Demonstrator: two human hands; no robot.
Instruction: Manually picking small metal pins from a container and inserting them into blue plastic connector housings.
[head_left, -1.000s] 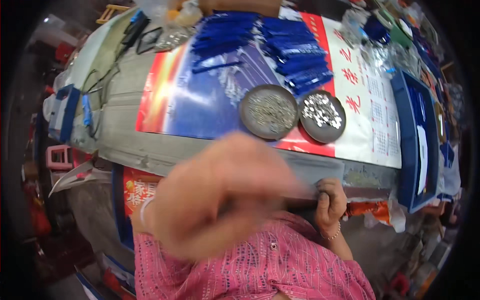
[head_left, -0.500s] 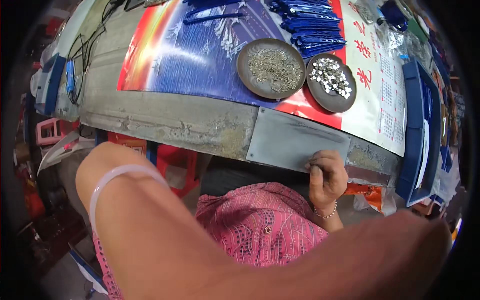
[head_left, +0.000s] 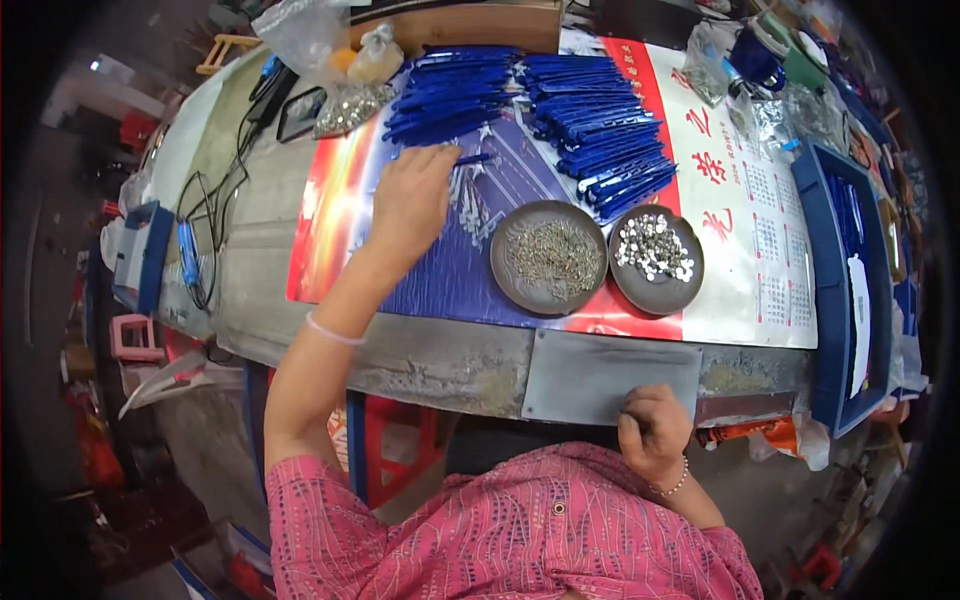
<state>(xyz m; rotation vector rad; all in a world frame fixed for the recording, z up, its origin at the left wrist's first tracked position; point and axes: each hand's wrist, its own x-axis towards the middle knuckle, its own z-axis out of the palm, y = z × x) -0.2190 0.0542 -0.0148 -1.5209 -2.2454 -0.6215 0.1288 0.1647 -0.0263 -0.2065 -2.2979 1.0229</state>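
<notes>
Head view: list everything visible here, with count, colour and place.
Flat blue plastic strips: two heaps, far side of the table.
Round dark metal dishes: two; left one holds grey screws, right one holds shiny silver pieces.
Red-and-blue printed poster: one, covering the tabletop.
Grey metal plate: one, at the near table edge.
Blue tray: one, right edge.
Clear plastic bags: several, far edge.
Black cables: left.
Left hand: on the strips.
Right hand: fisted at the grey plate.

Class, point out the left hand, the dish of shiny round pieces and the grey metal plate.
left hand (head_left: pixel 412 200), head view, back of the hand
dish of shiny round pieces (head_left: pixel 640 292), head view, bare rim
grey metal plate (head_left: pixel 590 375), head view, its flat face
</notes>
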